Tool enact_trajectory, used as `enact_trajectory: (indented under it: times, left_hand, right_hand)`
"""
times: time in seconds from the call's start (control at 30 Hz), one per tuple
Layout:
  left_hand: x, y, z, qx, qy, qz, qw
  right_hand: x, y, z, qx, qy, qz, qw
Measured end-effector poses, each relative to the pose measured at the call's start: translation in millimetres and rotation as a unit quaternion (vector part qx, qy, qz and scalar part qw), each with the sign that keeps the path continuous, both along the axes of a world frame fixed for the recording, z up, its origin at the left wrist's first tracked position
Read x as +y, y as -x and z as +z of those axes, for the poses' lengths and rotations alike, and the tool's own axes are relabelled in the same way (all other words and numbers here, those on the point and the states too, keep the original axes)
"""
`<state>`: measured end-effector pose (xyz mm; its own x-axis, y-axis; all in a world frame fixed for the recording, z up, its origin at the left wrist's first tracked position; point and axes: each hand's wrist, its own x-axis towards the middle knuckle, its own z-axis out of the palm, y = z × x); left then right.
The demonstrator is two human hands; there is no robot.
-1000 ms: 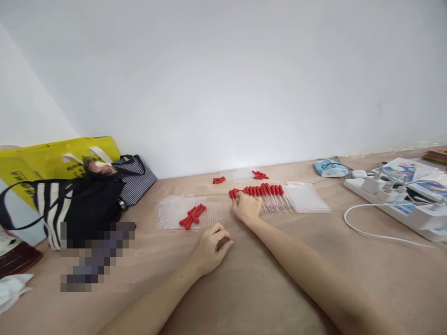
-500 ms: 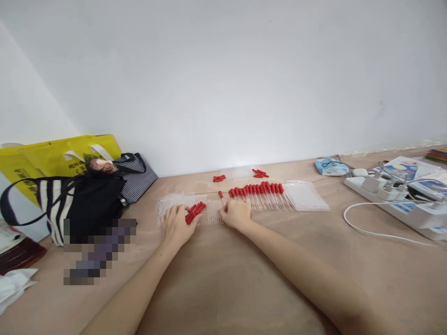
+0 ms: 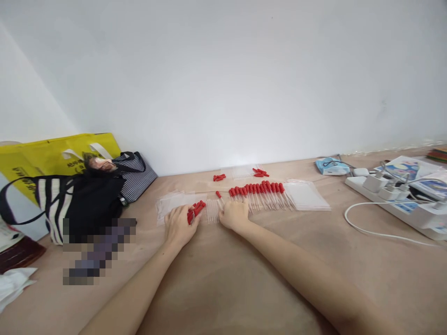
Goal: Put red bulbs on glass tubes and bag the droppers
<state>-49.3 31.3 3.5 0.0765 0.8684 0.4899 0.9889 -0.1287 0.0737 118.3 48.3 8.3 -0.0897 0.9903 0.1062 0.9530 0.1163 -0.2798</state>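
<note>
My right hand (image 3: 234, 215) is closed round a glass dropper (image 3: 220, 197), its red bulb tilted up and left past the fingers. Beside it stands a row of glass tubes (image 3: 212, 211) without bulbs. My left hand (image 3: 180, 224) is curled over a small heap of red rubber bulbs (image 3: 199, 208), thumb and fingers closed on some of them; how many it grips is hidden. To the right of my right hand lies a row of red-bulbed droppers (image 3: 261, 193), side by side with tips towards me.
Clear plastic bags (image 3: 307, 195) lie right of the row, and more plastic bags (image 3: 171, 202) at left. Further back are two bulb heaps (image 3: 219, 177) and bare tubes (image 3: 242, 173). A power strip (image 3: 394, 200) with a white cable, a blue mask (image 3: 331, 166) and a black bag (image 3: 80, 204) flank the area.
The dropper in my right hand has tilted further left, its red bulb shifting slightly left. My left hand has drawn in round the red bulbs and moved slightly right.
</note>
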Motion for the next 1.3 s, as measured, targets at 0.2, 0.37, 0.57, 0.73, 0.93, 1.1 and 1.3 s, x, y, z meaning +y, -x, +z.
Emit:
enact_trajectory:
  times: [0.2, 0.37, 0.57, 0.73, 0.93, 1.1, 1.3]
  left_hand:
    - [-6, -12, 0.9, -0.073, -0.103, -0.159, 0.979]
    - [-32, -39, -1.5, -0.062, -0.04, -0.344, 0.936]
    - [-45, -57, -8.1, -0.081, 0.081, -0.373, 0.921]
    - [-40, -53, -13.3, -0.071, 0.091, -0.341, 0.933]
    - [-40, -56, -15.5, -0.09, 0.086, -0.355, 0.927]
    - [-42, -62, -12.5, -0.133, 0.109, -0.347, 0.922]
    - [-45, -66, -9.3, -0.214, 0.145, -0.331, 0.908]
  right_hand:
    - [-7, -14, -7.5, 0.082, -0.087, -0.007, 0.993]
    - [-30, -65, -26.0, 0.148, -0.176, 0.125, 0.965]
    - [-59, -128, -41.1, 0.176, -0.185, 0.242, 0.936]
    - [-63, -130, -38.2, 0.146, -0.167, 0.269, 0.937]
    - [-65, -118, -34.9, 0.141, -0.179, 0.275, 0.934]
    - [-67, -113, -32.6, 0.161, -0.197, 0.271, 0.928]
    - [-69, -107, -31.7, 0.155, -0.22, 0.287, 0.919]
